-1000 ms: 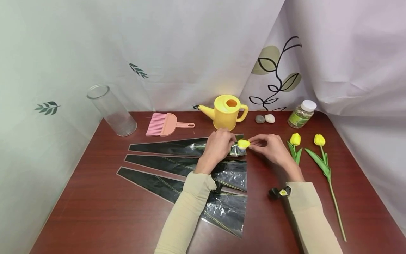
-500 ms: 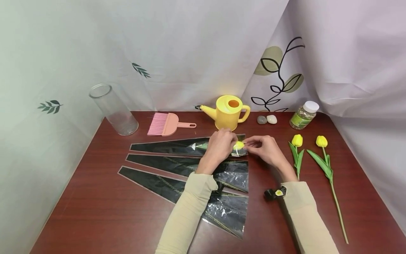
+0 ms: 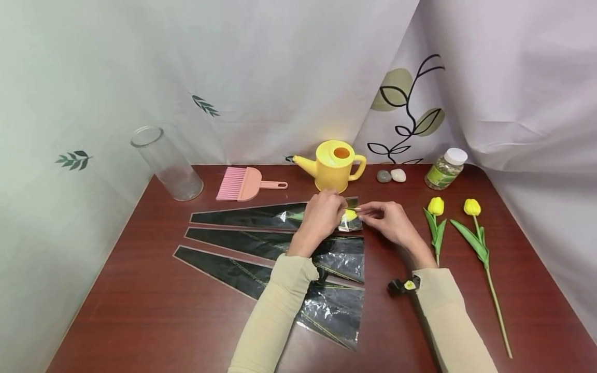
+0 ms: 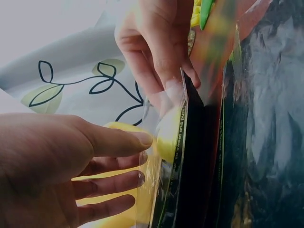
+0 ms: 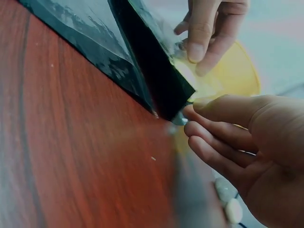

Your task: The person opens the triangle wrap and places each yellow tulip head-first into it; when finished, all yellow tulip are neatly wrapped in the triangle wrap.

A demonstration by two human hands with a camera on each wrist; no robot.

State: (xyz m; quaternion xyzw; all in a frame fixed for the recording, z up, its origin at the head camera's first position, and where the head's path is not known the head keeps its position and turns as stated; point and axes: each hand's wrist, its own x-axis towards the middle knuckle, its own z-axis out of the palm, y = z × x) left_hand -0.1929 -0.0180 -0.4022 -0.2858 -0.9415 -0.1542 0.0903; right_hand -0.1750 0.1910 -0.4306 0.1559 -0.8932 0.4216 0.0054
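Now have the yellow tulip (image 3: 349,215) deeper inside the back flower sleeve (image 3: 242,218) than a second ago. Working on a dark red table (image 3: 140,311), right in front of a yellow watering can (image 3: 331,168). Pinching that sleeve with the left hand (image 3: 322,212), pretty much no gap; likewise with the right hand (image 3: 388,221), at the open end.

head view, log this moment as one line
left hand: pinches far sleeve; right hand: at its open end; yellow bloom: inside
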